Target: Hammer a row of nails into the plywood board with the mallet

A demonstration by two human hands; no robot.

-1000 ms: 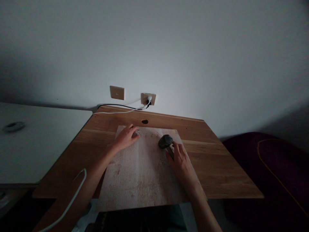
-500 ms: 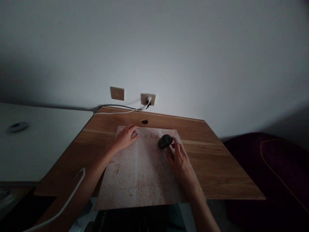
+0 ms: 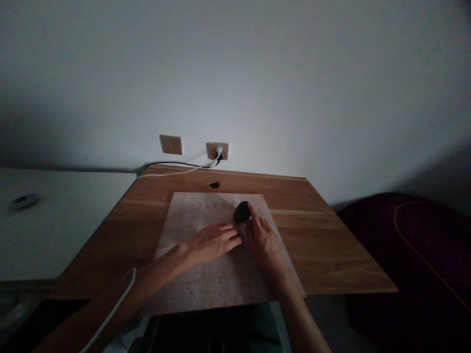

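Note:
A pale, mottled board (image 3: 184,279) lies on the wooden table, with a row of small nails (image 3: 215,204) standing along its far side. At the right end of that row, my right hand (image 3: 264,240) is wrapped round the short handle of a black-headed mallet (image 3: 242,212), the head resting on or just over the board. My left hand (image 3: 217,240) is low over the board's middle, just left of my right hand. Its fingers are bent and drawn together at the tips; whatever they hold, if anything, is hidden.
The wooden table (image 3: 331,245) meets a white wall, with a cable hole (image 3: 214,185) near its back. White and black cables run to a wall socket (image 3: 217,151). A white surface (image 3: 73,220) adjoins at left; a dark purple cushioned shape (image 3: 371,220) stands at right.
My left hand has moved from the left end of the nail row, right and nearer to me, over the board's middle. My right hand still holds the mallet. The view has shifted slightly.

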